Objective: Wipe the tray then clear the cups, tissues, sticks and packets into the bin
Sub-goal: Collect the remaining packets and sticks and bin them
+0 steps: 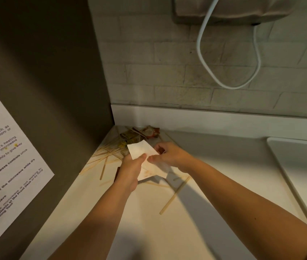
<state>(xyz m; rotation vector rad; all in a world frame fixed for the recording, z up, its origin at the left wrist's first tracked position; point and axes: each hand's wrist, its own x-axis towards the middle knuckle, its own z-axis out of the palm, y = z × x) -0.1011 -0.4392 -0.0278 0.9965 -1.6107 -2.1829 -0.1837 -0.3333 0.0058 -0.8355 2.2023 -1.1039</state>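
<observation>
My left hand (130, 170) holds a white tissue (141, 149) over the counter corner, thumb on top of it. My right hand (169, 153) pinches the same tissue from the right; something reddish shows under its fingers. More folded tissue (155, 170) hangs below between the hands. Several wooden stirring sticks (104, 156) lie scattered in the corner, and one stick (175, 194) lies apart nearer me. Crumpled brown and red packets (141, 135) sit against the back wall. The white tray (302, 166) lies at the right edge.
A dark cabinet side (55, 91) with a printed microwave notice (4, 156) walls the left. A tiled wall (186, 72) stands behind, with a white cable (205, 59) looping down from an appliance (233, 8) overhead. The pale countertop (149, 222) extends toward me.
</observation>
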